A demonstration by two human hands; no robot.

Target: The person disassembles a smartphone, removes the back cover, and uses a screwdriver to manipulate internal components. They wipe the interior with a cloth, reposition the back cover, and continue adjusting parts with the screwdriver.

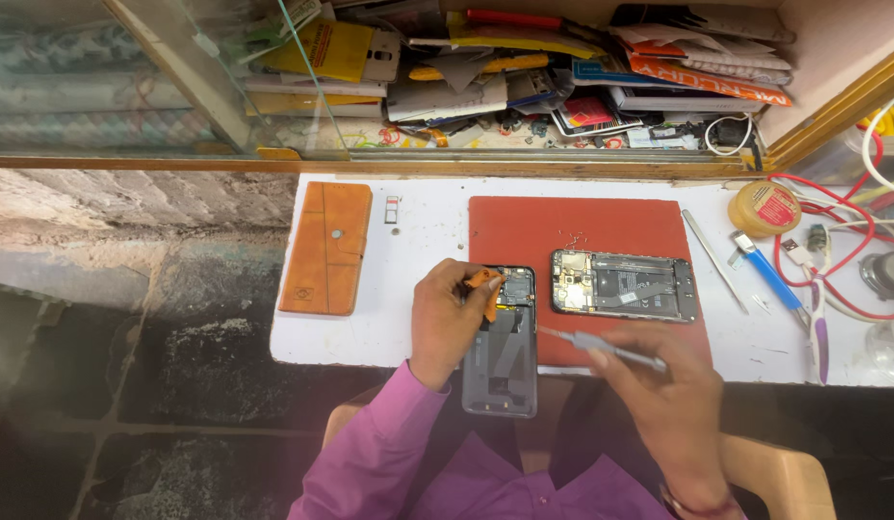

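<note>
Now: two hands at an opened phone

The left hand (447,318) pinches an orange pry tool (485,287) against the top of a dark opened phone (502,351), which lies upright at the near edge of the red mat (572,226). The right hand (659,380) grips a grey screwdriver (601,347), its tip pointing left toward that phone. Just right, on the mat, a second opened phone (625,286) lies sideways. Far left on the white table (418,221) rests a brown wallet case (326,247). Blue tweezers (769,274) lie to the right.
</note>
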